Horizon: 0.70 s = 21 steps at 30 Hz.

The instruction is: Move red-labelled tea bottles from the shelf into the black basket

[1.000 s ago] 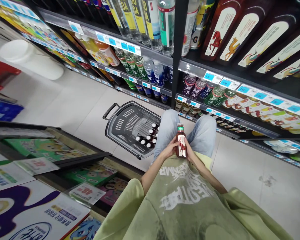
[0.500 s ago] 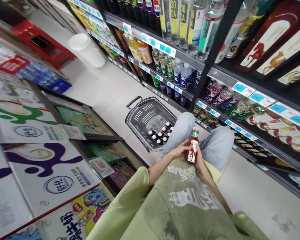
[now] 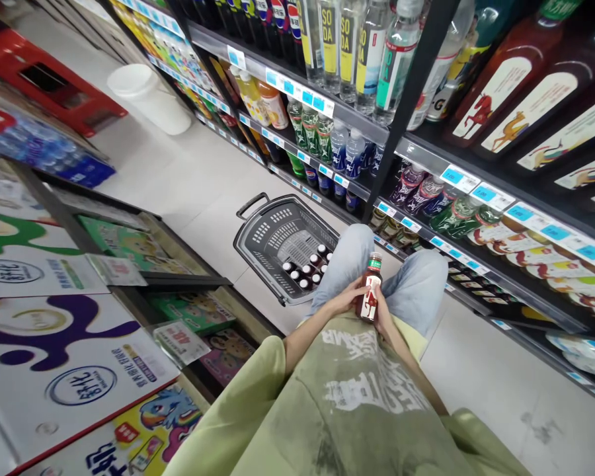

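Note:
Between my two hands, close to my lap, I hold a bottle [image 3: 371, 297] of dark reddish drink with a green cap and a white label bearing a red figure. My left hand [image 3: 348, 297] wraps its left side, and my right hand [image 3: 383, 313] grips its right side. The bottle stands nearly upright, label facing me. Beyond my left knee, a dark grey shopping basket [image 3: 262, 244] with its handle folded outward sits on the floor. Several dark bottles with white caps [image 3: 307, 270] are grouped in its near right part.
Drink shelves [image 3: 426, 149] run along the right, with large red tea bottles [image 3: 496, 92] and soda bottles [image 3: 350, 46]. Stacked milk cartons [image 3: 74, 370] border the left. A white bucket [image 3: 149, 96] and a red pallet jack [image 3: 44, 76] are farther off on the floor [image 3: 198, 172].
The whole view has shifted slightly, so the basket, shelves and my hands appear farther left. Both hands keep the bottle in the same hold.

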Available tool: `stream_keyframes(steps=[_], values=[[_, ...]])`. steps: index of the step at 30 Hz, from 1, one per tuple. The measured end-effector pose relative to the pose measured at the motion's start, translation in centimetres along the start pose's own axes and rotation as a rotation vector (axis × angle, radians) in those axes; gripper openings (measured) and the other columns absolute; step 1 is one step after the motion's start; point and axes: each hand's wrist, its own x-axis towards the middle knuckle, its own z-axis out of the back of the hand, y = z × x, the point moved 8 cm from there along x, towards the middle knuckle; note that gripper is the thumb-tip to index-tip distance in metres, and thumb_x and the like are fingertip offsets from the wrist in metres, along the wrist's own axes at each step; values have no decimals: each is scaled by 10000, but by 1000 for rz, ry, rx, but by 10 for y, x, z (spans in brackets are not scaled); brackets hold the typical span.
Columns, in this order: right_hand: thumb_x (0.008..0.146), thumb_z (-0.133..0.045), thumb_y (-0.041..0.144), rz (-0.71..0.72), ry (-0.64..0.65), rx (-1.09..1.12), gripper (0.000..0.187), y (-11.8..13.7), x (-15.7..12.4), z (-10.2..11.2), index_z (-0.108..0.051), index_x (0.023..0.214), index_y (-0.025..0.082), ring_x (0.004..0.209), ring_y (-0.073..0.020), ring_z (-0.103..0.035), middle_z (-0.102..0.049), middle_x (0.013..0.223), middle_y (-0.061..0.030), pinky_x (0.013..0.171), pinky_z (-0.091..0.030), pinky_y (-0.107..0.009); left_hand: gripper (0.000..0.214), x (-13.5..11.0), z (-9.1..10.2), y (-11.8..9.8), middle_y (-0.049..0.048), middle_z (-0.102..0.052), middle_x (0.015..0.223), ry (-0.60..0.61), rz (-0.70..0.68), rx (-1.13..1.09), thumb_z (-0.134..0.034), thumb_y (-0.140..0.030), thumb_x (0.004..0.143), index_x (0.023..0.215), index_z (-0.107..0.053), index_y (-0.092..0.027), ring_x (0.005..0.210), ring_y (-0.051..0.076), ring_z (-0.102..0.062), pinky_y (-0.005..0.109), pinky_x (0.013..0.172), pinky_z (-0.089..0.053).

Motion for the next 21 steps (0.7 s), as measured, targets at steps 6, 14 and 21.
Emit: stream_keyframes(steps=[6,14,21], values=[[784,-841,574,52,-9,-27,548,5,-1,1,-683,1166,215,825,-240,-788,-812,991,-39,684,-667,-343,772,7,4,6,79,-764,1033,-1,-14,-40,-904,-501,758,1406,-622,-190,741,153,-677,255,669,-511],[817,-712,742,13,32,66,657,6,-3,-10,-706,1182,195,1001,-289,-782,-803,1097,-91,853,-662,-419,800,5,6,6,37,-750,946,2,17,28,-925,-484,739,1424,-607,-219,677,126,-634,230,628,-464],[899,-601,744,-55,53,123,623,5,-9,-17,-710,1203,211,973,-279,-787,-810,1033,-78,896,-659,-455,813,-3,-2,-4,96,-769,1140,-14,-18,70,-919,-444,755,1460,-593,-205,754,143,-679,236,637,-489]])
